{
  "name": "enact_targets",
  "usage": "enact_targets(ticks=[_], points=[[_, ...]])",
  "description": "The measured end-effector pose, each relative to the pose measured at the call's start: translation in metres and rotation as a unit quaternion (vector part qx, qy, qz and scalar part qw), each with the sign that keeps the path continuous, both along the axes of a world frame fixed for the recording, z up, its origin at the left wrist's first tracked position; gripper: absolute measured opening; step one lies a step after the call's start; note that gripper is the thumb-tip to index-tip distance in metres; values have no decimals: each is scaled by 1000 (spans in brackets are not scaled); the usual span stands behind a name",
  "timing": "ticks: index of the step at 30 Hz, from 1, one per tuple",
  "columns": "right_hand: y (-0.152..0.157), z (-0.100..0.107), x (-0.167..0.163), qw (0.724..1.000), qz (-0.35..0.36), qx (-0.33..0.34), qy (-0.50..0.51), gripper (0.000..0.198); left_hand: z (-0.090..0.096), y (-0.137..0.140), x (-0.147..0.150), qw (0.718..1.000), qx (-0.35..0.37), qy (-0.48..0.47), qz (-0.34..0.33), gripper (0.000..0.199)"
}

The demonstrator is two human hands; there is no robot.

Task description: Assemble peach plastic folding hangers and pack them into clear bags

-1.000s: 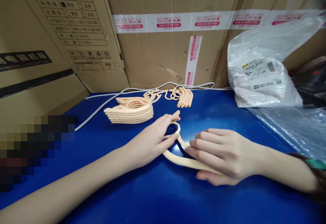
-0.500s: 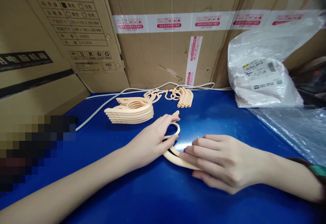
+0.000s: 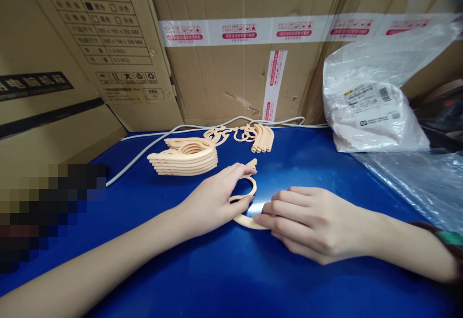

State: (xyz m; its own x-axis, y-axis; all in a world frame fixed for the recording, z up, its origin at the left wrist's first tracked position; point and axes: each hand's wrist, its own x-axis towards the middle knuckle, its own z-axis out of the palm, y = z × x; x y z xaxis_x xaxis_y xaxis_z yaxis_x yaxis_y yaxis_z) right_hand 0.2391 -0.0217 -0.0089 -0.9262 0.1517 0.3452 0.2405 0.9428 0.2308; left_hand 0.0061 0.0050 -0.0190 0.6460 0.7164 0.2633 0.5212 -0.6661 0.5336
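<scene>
The left hand (image 3: 217, 195) grasps the looped part (image 3: 255, 185) of 1 curved cream piece (image 3: 246, 221) over the blue table (image 3: 231, 279), right of and nearer than the cream stack (image 3: 184, 165); the right hand (image 3: 314, 221) grasps its curved arm (image 3: 258, 225). Working well likely means bracing the loop while guiding the arm without twisting

Smooth plastic piece (image 3: 248, 221), glossy tabletop (image 3: 231, 279)

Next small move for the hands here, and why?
Probably ease the right hand back slightly, with the left hand steadying the cream plastic piece: the left holds it at its ring, while the right covers the end of its curved arm, so how that end sits can't be seen.
</scene>
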Motion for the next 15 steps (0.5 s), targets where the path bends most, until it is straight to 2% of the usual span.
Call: enact_targets(ticks=[4, 8, 15], points=[[8, 0, 3, 999, -43, 15, 14, 26, 1, 1, -1, 1000, 6, 11, -12, 39], [15, 0, 5, 995, -89, -22, 32, 23, 3, 3, -2, 1000, 2, 10, -19, 39], [19, 0, 4, 993, -105, -38, 28, 26, 9, 1, -2, 999, -27, 2, -22, 33]])
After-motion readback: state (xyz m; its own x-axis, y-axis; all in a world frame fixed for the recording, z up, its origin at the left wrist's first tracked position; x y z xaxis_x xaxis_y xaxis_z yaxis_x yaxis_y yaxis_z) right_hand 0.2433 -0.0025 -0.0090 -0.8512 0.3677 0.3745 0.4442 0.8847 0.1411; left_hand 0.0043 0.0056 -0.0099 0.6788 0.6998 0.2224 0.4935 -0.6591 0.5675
